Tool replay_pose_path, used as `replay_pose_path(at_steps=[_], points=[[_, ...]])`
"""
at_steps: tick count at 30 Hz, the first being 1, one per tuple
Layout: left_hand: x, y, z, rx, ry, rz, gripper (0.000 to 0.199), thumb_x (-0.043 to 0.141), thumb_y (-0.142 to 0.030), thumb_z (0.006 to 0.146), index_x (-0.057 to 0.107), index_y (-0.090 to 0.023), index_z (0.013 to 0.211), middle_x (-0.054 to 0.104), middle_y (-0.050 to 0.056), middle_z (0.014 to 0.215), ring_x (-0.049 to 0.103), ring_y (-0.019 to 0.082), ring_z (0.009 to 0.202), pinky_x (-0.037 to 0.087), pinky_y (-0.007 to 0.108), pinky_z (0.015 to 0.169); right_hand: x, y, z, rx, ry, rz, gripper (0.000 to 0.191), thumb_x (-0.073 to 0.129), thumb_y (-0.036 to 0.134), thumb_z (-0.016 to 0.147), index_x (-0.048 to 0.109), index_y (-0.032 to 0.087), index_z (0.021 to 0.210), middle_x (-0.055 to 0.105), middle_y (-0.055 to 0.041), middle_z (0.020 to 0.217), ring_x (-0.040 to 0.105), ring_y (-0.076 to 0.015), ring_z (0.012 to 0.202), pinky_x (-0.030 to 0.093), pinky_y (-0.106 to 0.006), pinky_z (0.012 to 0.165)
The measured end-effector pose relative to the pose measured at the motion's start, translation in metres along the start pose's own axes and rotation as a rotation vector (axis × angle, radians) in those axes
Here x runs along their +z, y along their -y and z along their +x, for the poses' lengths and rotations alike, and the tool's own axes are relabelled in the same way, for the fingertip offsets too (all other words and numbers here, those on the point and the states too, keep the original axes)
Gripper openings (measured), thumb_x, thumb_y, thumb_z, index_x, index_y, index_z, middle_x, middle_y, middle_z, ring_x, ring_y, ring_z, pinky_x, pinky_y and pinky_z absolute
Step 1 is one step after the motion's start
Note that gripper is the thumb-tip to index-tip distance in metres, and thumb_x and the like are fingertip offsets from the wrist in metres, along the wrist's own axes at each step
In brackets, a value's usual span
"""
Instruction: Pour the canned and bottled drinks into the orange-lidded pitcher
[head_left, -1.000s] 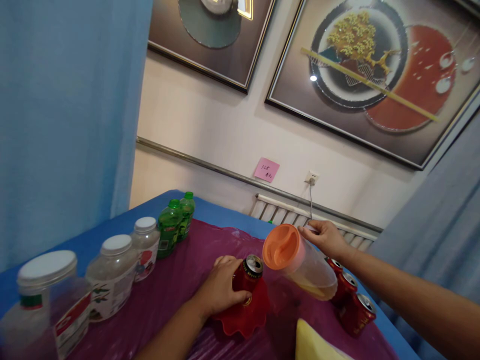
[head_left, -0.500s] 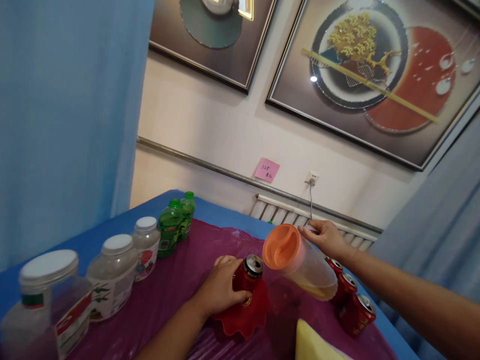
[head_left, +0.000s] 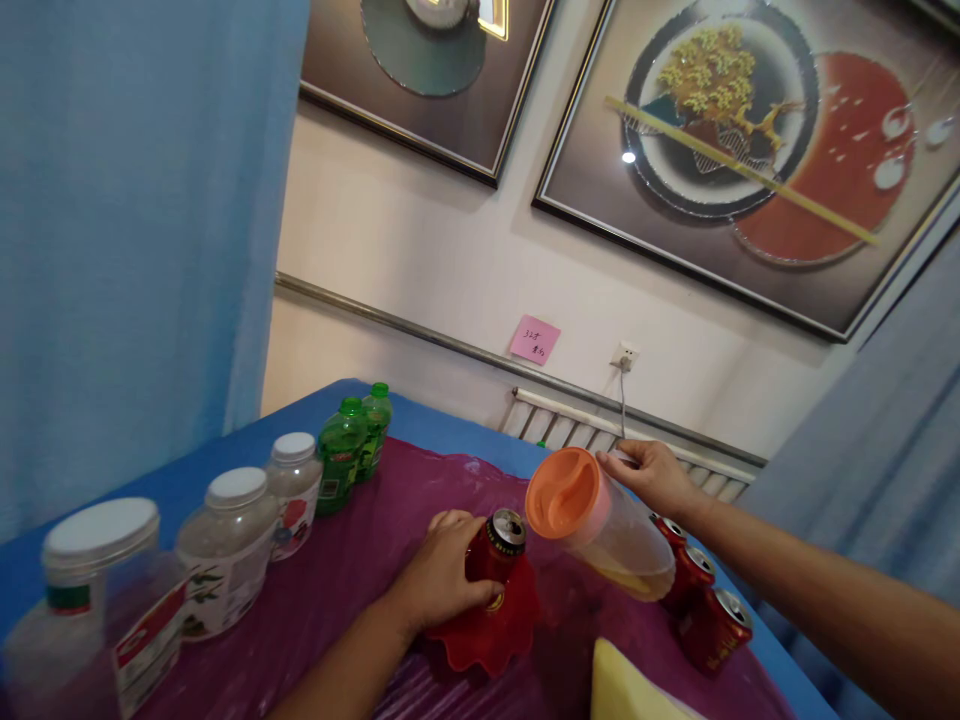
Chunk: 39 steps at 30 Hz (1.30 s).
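Head view: pouring is judged to be the step in hand; a steadied can and a spout lined up with its opening seem called for. Nearest, right of the held red can (head_left: 486, 557), a yellow cloth (head_left: 628, 688) is seen. Left of the can, three white-lidded jars (head_left: 225, 575) are lined up, seemingly empty. The can itself stands upright over a scalloped red dish (head_left: 487, 645), its base hidden, and is wrapped by the curled left hand (head_left: 442, 570). Just right of it, a clear pitcher (head_left: 619, 545) with an orange lid (head_left: 561, 495) is tilted toward it, gripped by the closed right hand (head_left: 652, 475); some amber liquid (head_left: 637, 582) is visible inside, no stream. Farther right, three red cans (head_left: 712, 630) are grouped, contents hidden. Beyond the can, leftward, two green bottles (head_left: 343, 458) are set; their fill cannot be told.
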<state>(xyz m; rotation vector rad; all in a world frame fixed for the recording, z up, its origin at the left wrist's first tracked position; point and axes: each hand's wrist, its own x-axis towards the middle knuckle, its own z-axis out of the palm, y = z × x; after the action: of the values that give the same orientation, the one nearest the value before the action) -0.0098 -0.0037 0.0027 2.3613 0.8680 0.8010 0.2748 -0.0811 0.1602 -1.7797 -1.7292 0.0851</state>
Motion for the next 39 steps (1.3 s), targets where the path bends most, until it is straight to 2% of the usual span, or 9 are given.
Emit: replay_pose_path(at_steps=[6, 28, 39], points=[[-0.0003, 0.001, -0.0006, 0.006, -0.002, 0.015, 0.055, 0.085, -0.041, 0.058, 0.066, -0.025, 0.107, 0.066, 0.005, 0.107, 0.057, 0.031, 0.106, 0.04, 0.041, 0.098, -0.0002, -0.0029, 0.0006, 0.002, 0.001, 0.0, 0.052, 0.056, 0.063, 0.081, 0.03, 0.025, 0.058, 0.024, 0.0064, 0.056, 0.023, -0.0092, 0.051, 0.017, -0.025, 0.046], [-0.0028, -0.0017, -0.0007, 0.005, 0.002, 0.006, 0.052, 0.085, -0.04, 0.059, 0.067, -0.025, 0.105, 0.066, 0.005, 0.105, 0.057, 0.031, 0.106, 0.039, 0.043, 0.098, 0.0007, 0.0023, -0.0002, 0.005, -0.012, 0.007, 0.052, 0.057, 0.062, 0.079, 0.028, 0.025, 0.057, 0.024, 0.0067, 0.055, 0.022, -0.0091, 0.051, 0.016, -0.026, 0.046], [-0.002, -0.0003, -0.0013, 0.008, -0.01, -0.012, 0.056, 0.087, -0.038, 0.058, 0.067, -0.023, 0.108, 0.066, 0.005, 0.107, 0.056, 0.03, 0.106, 0.039, 0.041, 0.098, 0.0001, 0.0021, 0.0, 0.009, -0.003, -0.034, 0.052, 0.055, 0.063, 0.079, 0.028, 0.025, 0.057, 0.025, 0.0062, 0.055, 0.023, -0.0093, 0.051, 0.017, -0.026, 0.047]])
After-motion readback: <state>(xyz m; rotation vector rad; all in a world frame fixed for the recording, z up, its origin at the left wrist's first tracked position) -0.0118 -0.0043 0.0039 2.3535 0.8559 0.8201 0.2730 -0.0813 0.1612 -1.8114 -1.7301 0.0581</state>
